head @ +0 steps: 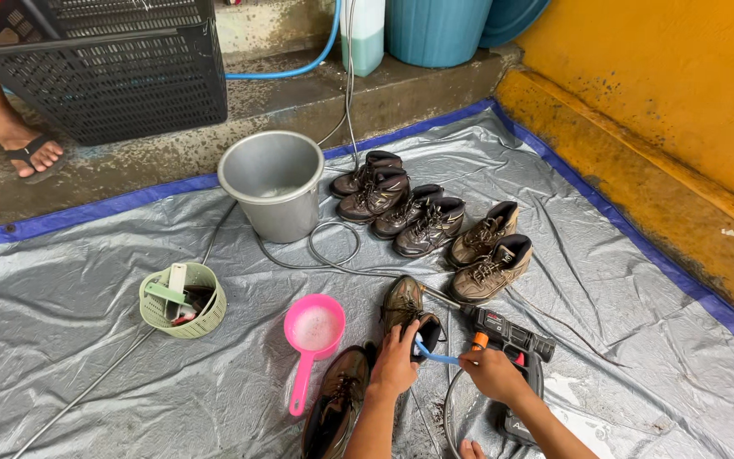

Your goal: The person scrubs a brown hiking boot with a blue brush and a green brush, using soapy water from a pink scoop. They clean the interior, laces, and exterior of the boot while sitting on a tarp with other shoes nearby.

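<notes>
Now scrubbing: left hand (395, 364) clamps boot (408, 313) right of pink scoop (313, 334); right hand (493, 374) pinches blue brush (435, 356). Next judged: bristles reach inside.

Grey tarp (87, 340) with blue edge, metal bucket (273, 183), pink scoop (312, 336), green basket (182, 299), three pairs of boots (431, 223) in a row, black crate (121, 68), teal bin (435, 30), yellow wall (681, 76), sandalled foot (31, 153).
</notes>
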